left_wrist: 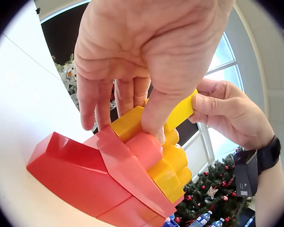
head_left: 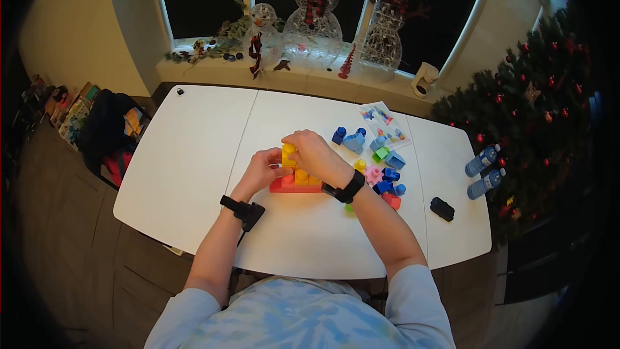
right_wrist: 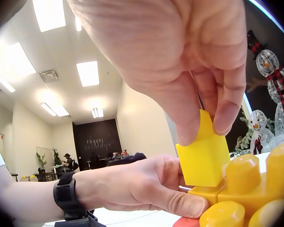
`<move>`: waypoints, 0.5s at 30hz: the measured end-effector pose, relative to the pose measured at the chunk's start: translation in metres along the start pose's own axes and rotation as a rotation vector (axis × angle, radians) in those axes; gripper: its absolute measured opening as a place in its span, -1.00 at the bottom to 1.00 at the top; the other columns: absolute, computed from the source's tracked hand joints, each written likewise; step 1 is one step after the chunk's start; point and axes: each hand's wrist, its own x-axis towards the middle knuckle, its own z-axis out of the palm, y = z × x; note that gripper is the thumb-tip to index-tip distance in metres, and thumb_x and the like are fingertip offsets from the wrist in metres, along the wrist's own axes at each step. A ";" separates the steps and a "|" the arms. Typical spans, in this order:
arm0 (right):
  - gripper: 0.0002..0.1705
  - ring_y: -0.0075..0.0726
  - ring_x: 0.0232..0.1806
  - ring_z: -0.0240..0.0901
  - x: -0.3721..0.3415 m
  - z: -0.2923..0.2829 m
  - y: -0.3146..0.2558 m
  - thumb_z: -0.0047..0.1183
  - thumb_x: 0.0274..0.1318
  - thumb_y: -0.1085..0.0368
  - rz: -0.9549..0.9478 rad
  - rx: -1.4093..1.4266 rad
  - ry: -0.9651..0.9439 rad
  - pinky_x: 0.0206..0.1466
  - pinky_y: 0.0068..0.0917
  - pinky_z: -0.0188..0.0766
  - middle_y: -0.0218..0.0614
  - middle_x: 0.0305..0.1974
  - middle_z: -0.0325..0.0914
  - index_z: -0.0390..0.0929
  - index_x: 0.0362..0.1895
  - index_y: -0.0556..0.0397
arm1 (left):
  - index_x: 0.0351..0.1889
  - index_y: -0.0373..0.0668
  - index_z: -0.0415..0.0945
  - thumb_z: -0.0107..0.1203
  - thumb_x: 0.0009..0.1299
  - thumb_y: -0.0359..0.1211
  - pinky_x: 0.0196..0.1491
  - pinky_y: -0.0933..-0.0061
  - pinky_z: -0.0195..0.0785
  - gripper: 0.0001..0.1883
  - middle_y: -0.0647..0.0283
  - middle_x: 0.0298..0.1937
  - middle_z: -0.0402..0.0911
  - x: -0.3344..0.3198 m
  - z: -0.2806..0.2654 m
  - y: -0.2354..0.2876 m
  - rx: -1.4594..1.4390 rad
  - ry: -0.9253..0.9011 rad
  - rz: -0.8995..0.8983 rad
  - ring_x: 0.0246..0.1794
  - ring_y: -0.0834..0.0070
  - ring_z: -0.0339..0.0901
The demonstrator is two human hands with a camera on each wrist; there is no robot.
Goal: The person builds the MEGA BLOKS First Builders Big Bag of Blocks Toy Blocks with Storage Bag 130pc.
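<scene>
Right hand: reaches down from above (head_left: 318,157), thumb and fingertips set narrow, pinching the upper end of the yellow block.
Yellow block: at the left end of the yellow row (right_wrist: 255,189), standing on or just over it (right_wrist: 203,163); whether it is fully seated cannot be told.
Left hand: low at the same end (head_left: 260,171), thumb at the near side, fingers at the far side, gripping the yellow row.
Red base: under the yellow row (left_wrist: 71,163), on the tabletop (head_left: 194,168) in front of the person.
Which way the block points: upright, its long axis roughly vertical; its lower end faces down to the row, and its upper end is partly hidden by fingers.
Which way the base points: its long axis runs left to right across the person's front.
Pressing well: it would seem best to square the block's sides with the row, then push straight down over the studs, the left hand bracing low with its thumb out of the joint. A sideways push could tip the block.
Loose blocks: blue, green, pink, yellow and red, scattered to the right of the base (head_left: 354,143).
</scene>
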 end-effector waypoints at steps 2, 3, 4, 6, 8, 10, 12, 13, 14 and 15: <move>-0.65 0.13 -0.01 0.60 0.000 0.000 0.000 0.28 0.03 0.43 0.009 -0.018 -0.006 0.10 -0.12 0.55 -0.03 -0.15 0.69 0.69 -0.04 0.19 | 0.09 -0.30 0.63 0.36 0.30 -0.55 0.14 0.37 0.57 -0.63 0.22 -0.02 0.76 0.001 0.000 -0.002 -0.003 0.006 -0.013 0.02 0.42 0.71; -0.65 0.12 -0.01 0.60 0.000 0.001 -0.001 0.29 0.03 0.42 0.016 -0.036 -0.013 0.10 -0.12 0.54 -0.03 -0.16 0.69 0.69 -0.03 0.19 | 0.09 -0.29 0.62 0.36 0.30 -0.55 0.14 0.37 0.57 -0.62 0.22 -0.02 0.76 0.001 0.000 -0.003 0.004 0.009 -0.021 0.02 0.42 0.71; -0.65 0.12 -0.01 0.60 0.000 0.001 0.000 0.29 0.03 0.42 0.016 -0.035 -0.013 0.10 -0.12 0.54 -0.03 -0.16 0.69 0.69 -0.03 0.19 | 0.09 -0.29 0.62 0.36 0.30 -0.55 0.14 0.37 0.57 -0.62 0.22 -0.01 0.76 0.001 0.000 -0.003 0.011 0.012 -0.029 0.02 0.42 0.71; -0.65 0.13 -0.02 0.59 -0.001 0.004 0.001 0.28 0.02 0.43 -0.005 -0.029 0.005 0.09 -0.12 0.54 -0.04 -0.18 0.69 0.69 -0.03 0.17 | 0.10 -0.28 0.62 0.36 0.30 -0.55 0.14 0.37 0.57 -0.62 0.22 -0.01 0.76 0.001 0.001 -0.003 0.001 0.018 -0.016 0.02 0.41 0.71; -0.66 0.13 -0.03 0.59 0.000 0.005 0.001 0.28 0.02 0.44 -0.006 -0.046 -0.002 0.08 -0.11 0.54 -0.04 -0.19 0.68 0.69 -0.04 0.17 | 0.10 -0.28 0.62 0.36 0.30 -0.55 0.14 0.37 0.57 -0.61 0.22 0.00 0.76 0.000 0.002 -0.002 -0.010 0.021 -0.004 0.02 0.41 0.71; -0.66 0.12 -0.03 0.58 0.000 0.006 0.000 0.28 0.02 0.44 -0.006 -0.063 -0.007 0.08 -0.11 0.54 -0.04 -0.20 0.68 0.68 -0.05 0.16 | 0.11 -0.29 0.61 0.35 0.30 -0.55 0.14 0.37 0.57 -0.61 0.22 0.00 0.76 0.000 0.002 -0.002 -0.010 0.028 0.000 0.03 0.41 0.71; -0.68 0.12 -0.03 0.59 -0.001 0.005 -0.002 0.28 0.00 0.45 -0.015 -0.078 -0.007 0.07 -0.10 0.54 -0.05 -0.21 0.68 0.68 -0.08 0.16 | 0.10 -0.29 0.61 0.35 0.31 -0.56 0.14 0.37 0.57 -0.62 0.22 0.00 0.76 0.000 0.002 -0.002 -0.007 0.025 -0.004 0.02 0.41 0.71; -0.68 0.12 -0.03 0.59 -0.001 0.005 -0.001 0.28 0.00 0.45 -0.015 -0.078 -0.007 0.07 -0.10 0.54 -0.05 -0.21 0.68 0.68 -0.08 0.16 | 0.10 -0.29 0.61 0.34 0.31 -0.56 0.14 0.37 0.57 -0.62 0.22 0.00 0.76 0.000 0.002 -0.003 -0.004 0.024 -0.008 0.02 0.42 0.71; -0.68 0.12 -0.03 0.58 0.000 0.006 0.001 0.28 0.00 0.46 -0.020 -0.079 -0.010 0.06 -0.10 0.54 -0.05 -0.20 0.67 0.68 -0.08 0.16 | 0.10 -0.29 0.61 0.34 0.31 -0.56 0.14 0.37 0.57 -0.62 0.22 0.00 0.76 0.001 0.002 -0.004 -0.003 0.024 -0.008 0.02 0.42 0.71; -0.68 0.13 -0.04 0.58 0.001 0.007 0.001 0.28 0.00 0.46 -0.025 -0.080 -0.014 0.06 -0.09 0.54 -0.06 -0.20 0.67 0.67 -0.08 0.16 | 0.10 -0.29 0.61 0.34 0.31 -0.57 0.14 0.36 0.57 -0.62 0.22 0.00 0.76 0.001 0.001 -0.005 -0.020 0.019 -0.011 0.02 0.41 0.71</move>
